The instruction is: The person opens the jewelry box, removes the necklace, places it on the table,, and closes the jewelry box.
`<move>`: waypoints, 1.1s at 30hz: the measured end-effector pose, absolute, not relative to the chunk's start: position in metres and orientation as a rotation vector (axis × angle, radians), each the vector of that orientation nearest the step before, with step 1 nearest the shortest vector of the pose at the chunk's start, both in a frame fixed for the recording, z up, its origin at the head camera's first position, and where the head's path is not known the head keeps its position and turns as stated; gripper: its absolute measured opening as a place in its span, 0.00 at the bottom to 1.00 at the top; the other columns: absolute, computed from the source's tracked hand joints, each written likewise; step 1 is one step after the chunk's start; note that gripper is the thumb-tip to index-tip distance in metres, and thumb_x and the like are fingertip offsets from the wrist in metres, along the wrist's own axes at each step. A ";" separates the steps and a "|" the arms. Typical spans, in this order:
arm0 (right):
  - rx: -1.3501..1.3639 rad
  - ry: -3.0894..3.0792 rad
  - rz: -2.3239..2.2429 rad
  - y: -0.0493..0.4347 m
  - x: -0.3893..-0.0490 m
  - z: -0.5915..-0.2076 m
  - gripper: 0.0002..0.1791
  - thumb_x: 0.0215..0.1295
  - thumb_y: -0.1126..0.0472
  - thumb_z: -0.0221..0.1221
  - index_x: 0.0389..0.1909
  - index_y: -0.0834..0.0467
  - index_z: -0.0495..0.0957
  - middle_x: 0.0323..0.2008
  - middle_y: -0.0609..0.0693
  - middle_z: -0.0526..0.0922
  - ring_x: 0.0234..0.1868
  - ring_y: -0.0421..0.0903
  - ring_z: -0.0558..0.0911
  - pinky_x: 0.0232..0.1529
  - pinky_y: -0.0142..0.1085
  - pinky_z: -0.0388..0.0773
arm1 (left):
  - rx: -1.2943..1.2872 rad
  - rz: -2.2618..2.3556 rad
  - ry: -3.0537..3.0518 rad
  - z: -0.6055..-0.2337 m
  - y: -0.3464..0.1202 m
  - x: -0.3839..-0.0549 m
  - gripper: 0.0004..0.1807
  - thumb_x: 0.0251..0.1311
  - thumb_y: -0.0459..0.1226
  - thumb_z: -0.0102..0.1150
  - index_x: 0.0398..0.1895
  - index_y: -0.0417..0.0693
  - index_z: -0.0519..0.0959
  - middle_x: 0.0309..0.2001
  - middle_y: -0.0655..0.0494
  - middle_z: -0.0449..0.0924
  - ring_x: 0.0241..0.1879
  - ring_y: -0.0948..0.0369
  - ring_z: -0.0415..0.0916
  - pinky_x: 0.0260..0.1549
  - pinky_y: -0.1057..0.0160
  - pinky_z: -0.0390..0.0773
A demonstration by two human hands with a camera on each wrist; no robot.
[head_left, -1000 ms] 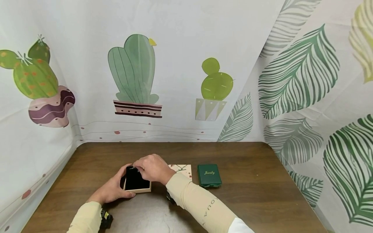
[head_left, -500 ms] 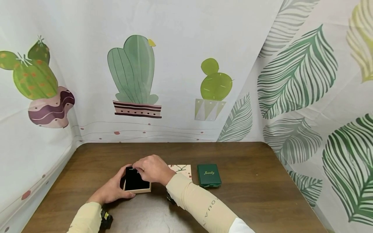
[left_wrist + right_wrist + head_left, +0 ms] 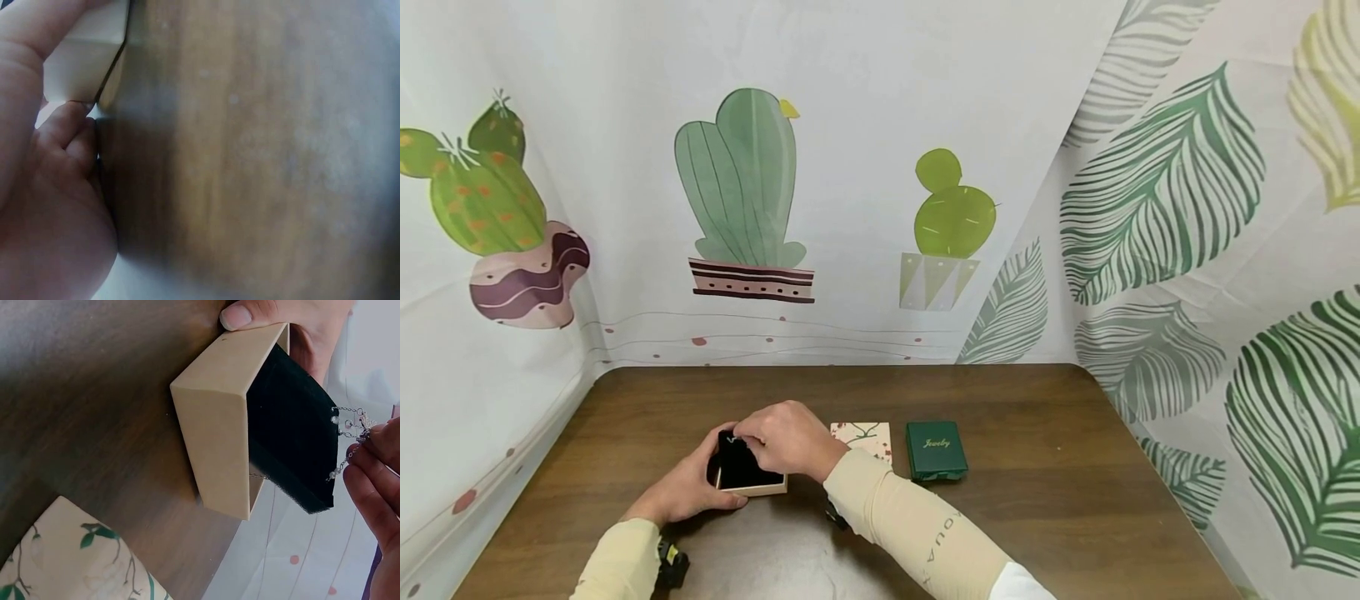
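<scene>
Resting at nine o'clock on the brown desk [image 3: 1037,483], the left hand [image 3: 688,487] grips a cream box [image 3: 212,431]. Tilted partway out of it is a black insert [image 3: 287,419]; at its twelve o'clock edge, the right hand [image 3: 786,437] pinches a silver chain [image 3: 362,434].

Soft light fills the head view, with pale glare on the wooden tabletop [image 3: 820,552], while the left wrist view is hazily blurred and the right wrist's dimmer, sharper at the jewelry box [image 3: 211,434].
</scene>
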State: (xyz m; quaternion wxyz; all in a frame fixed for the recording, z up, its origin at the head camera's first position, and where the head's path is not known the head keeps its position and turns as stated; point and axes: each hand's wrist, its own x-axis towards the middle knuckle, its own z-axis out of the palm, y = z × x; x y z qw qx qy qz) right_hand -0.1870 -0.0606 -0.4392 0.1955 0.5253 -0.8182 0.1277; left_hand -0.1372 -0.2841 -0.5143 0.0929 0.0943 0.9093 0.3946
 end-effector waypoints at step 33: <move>1.452 -2.285 0.403 -0.055 -0.195 -0.462 0.08 0.73 0.56 0.62 0.45 0.48 0.89 0.44 0.37 0.91 0.49 0.37 0.85 0.56 0.29 0.77 | 0.393 1.141 2.777 -0.514 -0.286 -0.135 0.59 0.44 0.50 0.85 0.80 0.54 0.60 0.69 0.42 0.74 0.59 0.51 0.73 0.53 0.62 0.74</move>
